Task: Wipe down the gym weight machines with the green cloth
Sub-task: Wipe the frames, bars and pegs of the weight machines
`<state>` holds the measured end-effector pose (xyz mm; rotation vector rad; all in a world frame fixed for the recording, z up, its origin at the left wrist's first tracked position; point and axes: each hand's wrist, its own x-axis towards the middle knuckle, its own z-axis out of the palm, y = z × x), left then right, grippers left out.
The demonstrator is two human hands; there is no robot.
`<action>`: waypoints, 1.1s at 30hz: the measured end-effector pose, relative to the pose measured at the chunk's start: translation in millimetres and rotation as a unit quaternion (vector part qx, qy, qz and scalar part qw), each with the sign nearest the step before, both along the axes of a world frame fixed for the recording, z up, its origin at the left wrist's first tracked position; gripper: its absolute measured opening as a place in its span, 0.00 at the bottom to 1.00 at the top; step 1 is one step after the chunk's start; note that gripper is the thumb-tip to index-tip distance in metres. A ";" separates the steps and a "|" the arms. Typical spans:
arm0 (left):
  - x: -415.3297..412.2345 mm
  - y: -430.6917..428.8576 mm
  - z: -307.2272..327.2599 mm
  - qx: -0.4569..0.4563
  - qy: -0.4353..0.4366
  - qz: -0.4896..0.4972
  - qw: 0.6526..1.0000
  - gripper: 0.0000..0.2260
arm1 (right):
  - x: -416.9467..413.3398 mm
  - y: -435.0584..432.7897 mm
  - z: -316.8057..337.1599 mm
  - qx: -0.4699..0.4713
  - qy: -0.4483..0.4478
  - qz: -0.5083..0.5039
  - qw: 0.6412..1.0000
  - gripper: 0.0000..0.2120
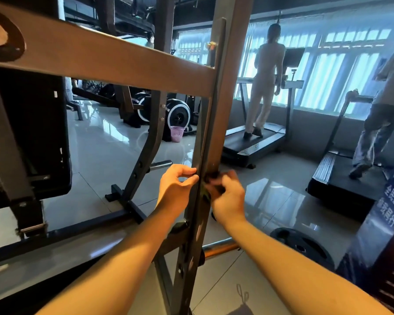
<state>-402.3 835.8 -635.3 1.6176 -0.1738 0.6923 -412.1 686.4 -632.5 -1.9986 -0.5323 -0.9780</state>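
hands: the left hand (178, 185) pinches the near edge of the upright post (214, 110) between thumb and curled fingers, probably to brace the reach. the right hand (228, 196) is blurred, its fingers curled round a dark wad held against the post's far face.
green cloth: it shows only as a dull greenish patch (207, 194) squeezed between the right hand and the post, bunched so the fingers can press it on the metal.
upright post: it leans slightly and joins the crossbar (123, 62) higher up.
step: by my judgement, rubbing the middle of the post, with much of the frame left.
around: glossy floor (105, 155), a weight plate (300, 246) lying flat, treadmills (255, 144) by the windows.
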 end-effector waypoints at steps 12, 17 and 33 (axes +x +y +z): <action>1.1 2.4 -2.9 -0.011 0.004 0.002 1.000 0.04 | 19.6 9.2 58.4 0.093 -0.097 -0.008 0.991 0.05; -5.7 -1.3 -11.2 -0.001 0.007 0.007 1.000 0.06 | 1.2 5.6 -11.6 0.075 -0.008 -0.035 0.996 0.10; -96.4 16.1 -61.3 0.123 0.163 -0.183 0.962 0.23 | -59.9 -10.9 -70.3 0.242 0.441 0.152 0.851 0.13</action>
